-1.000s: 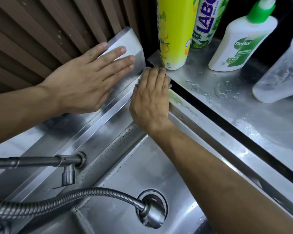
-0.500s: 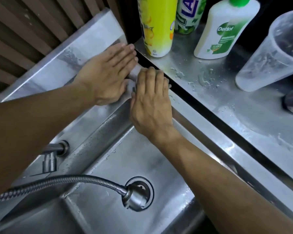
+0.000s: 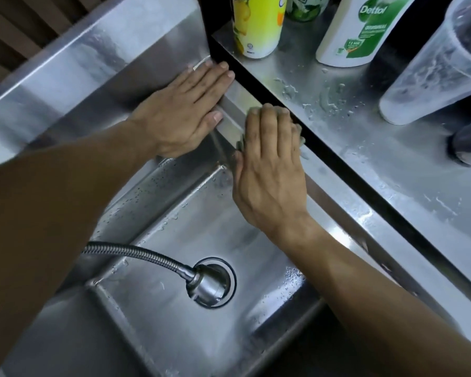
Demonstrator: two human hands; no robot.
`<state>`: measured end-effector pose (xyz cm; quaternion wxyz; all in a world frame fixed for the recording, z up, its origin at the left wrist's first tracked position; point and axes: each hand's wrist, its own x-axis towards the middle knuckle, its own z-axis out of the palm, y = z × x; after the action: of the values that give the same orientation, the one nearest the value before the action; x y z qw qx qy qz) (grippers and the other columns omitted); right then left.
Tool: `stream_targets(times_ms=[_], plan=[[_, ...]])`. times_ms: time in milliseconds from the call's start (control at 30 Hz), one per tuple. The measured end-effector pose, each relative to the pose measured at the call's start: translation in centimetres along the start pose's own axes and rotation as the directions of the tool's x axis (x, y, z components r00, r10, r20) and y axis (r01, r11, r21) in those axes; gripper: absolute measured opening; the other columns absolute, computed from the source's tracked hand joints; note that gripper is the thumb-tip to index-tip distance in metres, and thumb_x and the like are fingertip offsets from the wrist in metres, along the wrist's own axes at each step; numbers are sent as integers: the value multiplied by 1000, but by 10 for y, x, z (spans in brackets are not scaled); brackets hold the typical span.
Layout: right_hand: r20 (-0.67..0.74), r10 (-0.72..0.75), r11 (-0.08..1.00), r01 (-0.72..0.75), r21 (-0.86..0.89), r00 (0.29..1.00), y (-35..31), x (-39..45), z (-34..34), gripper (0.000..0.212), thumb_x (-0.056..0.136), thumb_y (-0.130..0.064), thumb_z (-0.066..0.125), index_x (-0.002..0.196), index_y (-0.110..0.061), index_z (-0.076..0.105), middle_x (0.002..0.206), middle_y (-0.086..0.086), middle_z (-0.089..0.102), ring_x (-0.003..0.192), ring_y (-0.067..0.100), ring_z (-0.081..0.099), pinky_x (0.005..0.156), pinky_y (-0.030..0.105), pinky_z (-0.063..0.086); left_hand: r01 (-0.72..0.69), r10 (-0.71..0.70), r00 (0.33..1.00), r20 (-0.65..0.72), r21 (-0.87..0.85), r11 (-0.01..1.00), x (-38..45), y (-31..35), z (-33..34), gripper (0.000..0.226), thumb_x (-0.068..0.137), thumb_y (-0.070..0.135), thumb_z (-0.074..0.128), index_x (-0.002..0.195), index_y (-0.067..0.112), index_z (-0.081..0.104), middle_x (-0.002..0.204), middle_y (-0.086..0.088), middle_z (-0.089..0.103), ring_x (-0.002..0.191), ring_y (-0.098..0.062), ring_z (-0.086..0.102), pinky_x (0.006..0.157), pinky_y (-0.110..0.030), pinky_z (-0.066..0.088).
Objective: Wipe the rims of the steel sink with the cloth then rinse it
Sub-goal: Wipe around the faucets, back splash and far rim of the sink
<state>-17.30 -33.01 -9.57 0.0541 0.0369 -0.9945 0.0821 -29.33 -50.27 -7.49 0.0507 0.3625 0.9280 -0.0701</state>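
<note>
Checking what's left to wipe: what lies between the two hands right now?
Head view: only bare steel rim at the sink's corner separates the left hand from the right hand, which presses the cloth.

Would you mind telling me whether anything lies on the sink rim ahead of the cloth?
Nothing visible does. The right hand presses the cloth on the right rim, which runs bare toward the camera.
</note>
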Motion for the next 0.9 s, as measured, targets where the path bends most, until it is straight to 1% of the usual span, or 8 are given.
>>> stream_targets(times_ms=[100, 167, 333, 433, 533, 667, 800, 900], plan=[[0, 26, 1000, -26, -3, 1000, -13, 26, 5, 62, 109, -32, 25, 159, 6, 21, 165, 28, 23, 154, 46, 18, 128, 54, 12, -3, 3, 1000, -17, -42, 999, -6, 7, 4, 67, 107, 42, 10, 163, 7, 2, 172, -13, 2, 159, -28, 1, 129, -45, 6], [-19, 10, 1000, -10, 10, 1000, -18, 34, 10, 61, 110, -32, 25, 160, 3, 22, 166, 26, 22, 155, 44, 17, 128, 54, 12, 33, -38, 998, -41, -99, 995, -11, 14, 9, 65, 107, 39, 11, 163, 7, 3, 172, -12, 3, 159, -28, 1, 130, -44, 4], [-59, 6, 999, -3, 53, 998, 2, -10, 5, 61, 109, -30, 26, 161, 0, 19, 169, 23, 15, 158, 41, 9, 128, 53, 11, 99, -114, 991, -67, -194, 976, -14, 25, 17, 63, 107, 37, 11, 164, 12, 0, 173, -6, -3, 159, -23, -5, 130, -42, -1], [-56, 52, 997, -48, 62, 997, 6, -25, 4, 61, 109, -29, 30, 161, 2, 20, 168, 26, 17, 157, 44, 12, 128, 55, 8, 112, -132, 987, -92, -202, 973, -14, 24, 21, 63, 106, 38, 11, 164, 14, 0, 173, -6, -2, 159, -22, -5, 130, -42, -1], [-60, 104, 991, -99, 87, 993, -8, -4, 8, 61, 108, -28, 31, 159, 4, 22, 166, 28, 19, 156, 45, 14, 129, 54, 7, 61, -86, 990, -112, -208, 976, -14, 26, 22, 63, 107, 36, 14, 164, 13, 3, 173, -7, 2, 160, -24, -2, 130, -43, 1], [-60, 126, 987, -119, 108, 990, -8, -18, 4, 60, 110, -29, 28, 162, 0, 16, 169, 25, 8, 159, 39, 5, 129, 51, 6, -48, 15, 989, -144, -224, 973, -10, 39, 22, 60, 108, 34, 19, 164, 12, 10, 172, -8, 9, 159, -28, 5, 129, -43, 4], [-24, 144, 988, -142, 66, 989, 14, -78, -8, 60, 110, -27, 32, 163, -3, 15, 170, 23, 6, 159, 39, 2, 130, 50, 4, -26, -1, 992, -123, -217, 976, -8, 45, 24, 59, 110, 38, 15, 164, 19, 4, 173, 0, 3, 160, -24, -1, 129, -42, 2], [-6, 147, 987, -146, 62, 989, 12, -71, -6, 62, 108, -26, 34, 162, -1, 16, 169, 26, 7, 158, 42, 2, 129, 52, 2, -24, -2, 992, -126, -206, 978, -9, 44, 25, 59, 110, 39, 15, 165, 19, 4, 173, -1, 3, 160, -25, -1, 130, -45, 6]])
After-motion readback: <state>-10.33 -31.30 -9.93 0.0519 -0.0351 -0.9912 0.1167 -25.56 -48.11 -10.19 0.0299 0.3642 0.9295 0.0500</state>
